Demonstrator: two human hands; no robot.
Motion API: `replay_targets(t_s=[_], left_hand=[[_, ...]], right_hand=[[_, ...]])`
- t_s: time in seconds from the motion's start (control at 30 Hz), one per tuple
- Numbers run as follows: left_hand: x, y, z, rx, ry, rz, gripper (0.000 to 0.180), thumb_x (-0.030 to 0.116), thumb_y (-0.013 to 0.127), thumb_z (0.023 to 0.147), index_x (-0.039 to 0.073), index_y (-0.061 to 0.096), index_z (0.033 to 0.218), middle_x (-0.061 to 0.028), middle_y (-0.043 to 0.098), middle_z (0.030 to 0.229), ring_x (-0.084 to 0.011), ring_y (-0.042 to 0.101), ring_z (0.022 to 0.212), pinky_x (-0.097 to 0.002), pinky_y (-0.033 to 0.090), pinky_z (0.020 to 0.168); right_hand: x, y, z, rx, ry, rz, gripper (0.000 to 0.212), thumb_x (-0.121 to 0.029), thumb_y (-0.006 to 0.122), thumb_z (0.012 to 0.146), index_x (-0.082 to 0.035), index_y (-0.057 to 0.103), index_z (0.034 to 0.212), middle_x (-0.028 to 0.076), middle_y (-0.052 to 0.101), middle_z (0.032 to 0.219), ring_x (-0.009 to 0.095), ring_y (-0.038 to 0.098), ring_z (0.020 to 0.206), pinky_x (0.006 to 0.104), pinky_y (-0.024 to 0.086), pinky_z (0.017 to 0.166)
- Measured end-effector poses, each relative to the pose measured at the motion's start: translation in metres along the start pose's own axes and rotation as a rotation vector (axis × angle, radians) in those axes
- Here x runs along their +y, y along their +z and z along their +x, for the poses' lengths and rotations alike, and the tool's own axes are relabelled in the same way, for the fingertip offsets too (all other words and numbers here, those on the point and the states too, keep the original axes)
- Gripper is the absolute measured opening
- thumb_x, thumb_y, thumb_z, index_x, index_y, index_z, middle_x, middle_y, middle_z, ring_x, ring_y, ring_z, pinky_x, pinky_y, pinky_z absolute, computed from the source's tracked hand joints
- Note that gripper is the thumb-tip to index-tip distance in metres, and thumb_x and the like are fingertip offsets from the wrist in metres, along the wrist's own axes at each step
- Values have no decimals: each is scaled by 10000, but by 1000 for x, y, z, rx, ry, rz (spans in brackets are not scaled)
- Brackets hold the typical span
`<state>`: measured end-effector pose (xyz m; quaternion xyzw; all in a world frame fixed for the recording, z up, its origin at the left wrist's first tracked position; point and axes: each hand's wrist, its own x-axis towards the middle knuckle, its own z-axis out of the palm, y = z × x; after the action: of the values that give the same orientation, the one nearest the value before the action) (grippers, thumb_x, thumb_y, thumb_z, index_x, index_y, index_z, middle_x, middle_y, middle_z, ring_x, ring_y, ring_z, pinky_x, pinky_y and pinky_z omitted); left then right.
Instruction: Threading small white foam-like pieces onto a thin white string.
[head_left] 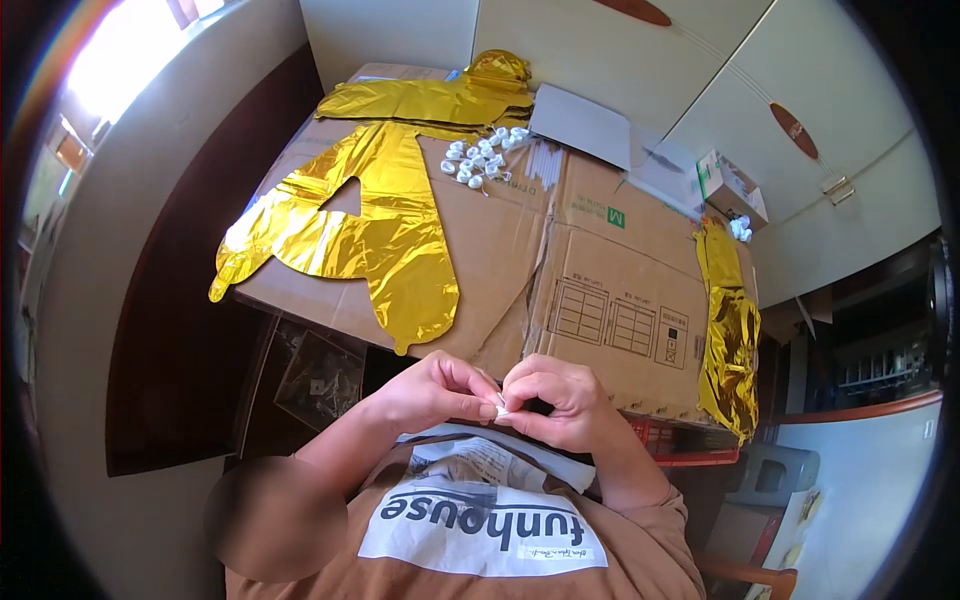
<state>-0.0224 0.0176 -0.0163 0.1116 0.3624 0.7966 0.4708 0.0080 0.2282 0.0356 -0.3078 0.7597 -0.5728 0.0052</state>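
Note:
Close to my chest, in front of the cardboard's near edge, my left hand [435, 390] and my right hand [562, 402] meet fingertip to fingertip. Both are closed in a pinch on a small white piece [501, 409], mostly covered by the fingers; its exact kind does not show. Just beyond my left hand lies a flat gold foil letter balloon [395, 230], shaped like an A, its lower tips over the cardboard's edge. Farther back is a pile of small white rolls [475, 162], loose ends trailing from some.
Cardboard [625, 265] covers the work surface. Folded gold foil balloons [420, 103] lie at the back left, more gold foil [730, 330] along the right edge. A white board [580, 125], thin white sticks [543, 163] and a small box [735, 187] sit toward the cabinets. A red crate [685, 455] is below right.

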Motion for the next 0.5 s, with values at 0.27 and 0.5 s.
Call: replay_targets(t_s=[0.27,0.5], left_hand=[[2,-19,4,74,43,-256,126,32,635,865,29,592,983,-83,665,909,-157,642,804,-269,518,752],[6,-34,-7,219,201,-86,84,59,644,872,27,594,932,-53,644,869,-129,622,787,-250,502,743]], right_hand=[[19,-9,39,-188,191,297,110,19,708,767,-47,634,815,20,634,763,101,606,723,232,479,641],[146,-71,143,311,498,214,165,-32,722,775,-58,630,908,7,642,825,84,606,749,223,498,667]])
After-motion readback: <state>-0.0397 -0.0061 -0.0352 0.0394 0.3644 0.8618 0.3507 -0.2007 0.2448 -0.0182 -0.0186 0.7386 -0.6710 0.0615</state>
